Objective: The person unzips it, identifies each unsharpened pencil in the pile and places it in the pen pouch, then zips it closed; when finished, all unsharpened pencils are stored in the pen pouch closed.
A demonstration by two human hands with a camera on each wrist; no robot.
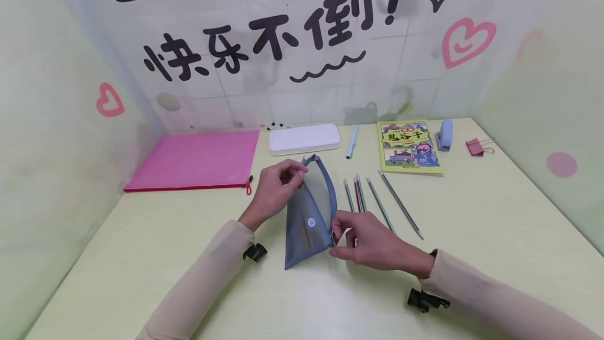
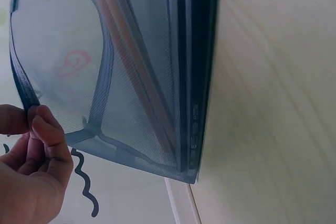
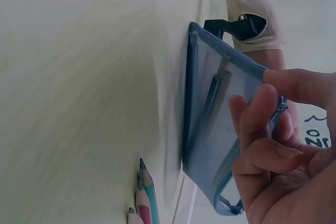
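Note:
A blue mesh zipper pouch (image 1: 304,232) stands on edge on the table, its zipper undone and its mouth spread. At the upper end of the mouth, my left hand (image 1: 273,188) pinches the zippered edge between thumb and fingers. Lower down, near the zipper pull, my right hand (image 1: 370,240) grips the other end of the pouch. Through the mesh of the pouch (image 2: 139,72), long thin items like pens or pencils show in the left wrist view. Several pencils (image 1: 400,203) lie on the table just beyond my right hand, some partly covered by it.
Along the back stand a pink zipper folder (image 1: 198,159), a white case (image 1: 304,139), a light blue pen (image 1: 352,142), a yellow-green booklet (image 1: 408,167), a blue stapler (image 1: 444,135) and a pink binder clip (image 1: 475,147). Walls (image 1: 552,119) enclose the table's back and sides.

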